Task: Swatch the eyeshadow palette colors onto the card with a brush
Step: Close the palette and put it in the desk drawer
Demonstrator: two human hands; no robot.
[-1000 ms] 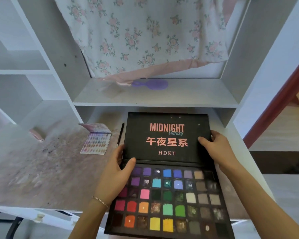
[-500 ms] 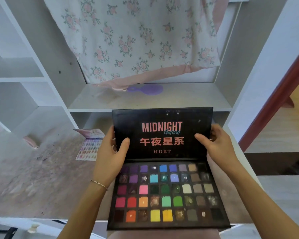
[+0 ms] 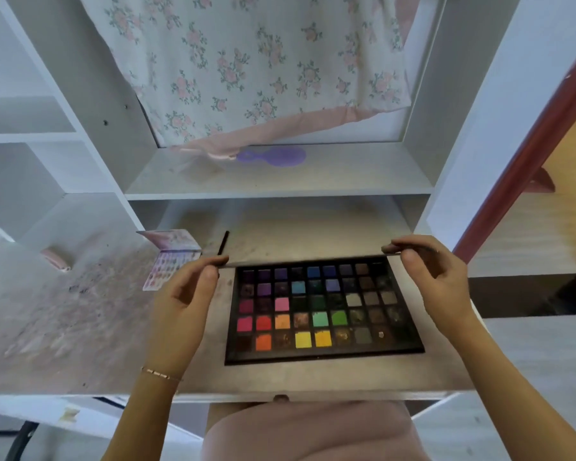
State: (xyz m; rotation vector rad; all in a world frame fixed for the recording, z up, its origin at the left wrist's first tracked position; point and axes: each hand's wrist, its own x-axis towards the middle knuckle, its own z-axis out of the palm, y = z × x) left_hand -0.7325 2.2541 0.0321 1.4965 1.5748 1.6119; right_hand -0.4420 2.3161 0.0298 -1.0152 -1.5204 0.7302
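A big black eyeshadow palette (image 3: 316, 311) with several rows of coloured pans lies open on the desk in front of me. Its lid (image 3: 306, 261) is tipped toward me, so only a thin edge shows. My left hand (image 3: 183, 294) pinches the lid's left corner and my right hand (image 3: 439, 281) pinches its right corner. A thin black brush (image 3: 223, 242) lies on the desk just behind the lid's left end. Left of it lies a small open pastel palette or swatch card (image 3: 167, 264).
The stained desk (image 3: 80, 321) runs left; its front edge is near my lap. Above it, a shelf holds a purple hairbrush (image 3: 273, 156) under a hanging floral cloth (image 3: 246, 61). A pink object (image 3: 55, 259) lies far left. White shelf walls stand on both sides.
The palette has come down flat onto the desk. The lid, upright with its lettering facing me before, has swung forward to edge-on. Both hands moved from its sides to its top corners.
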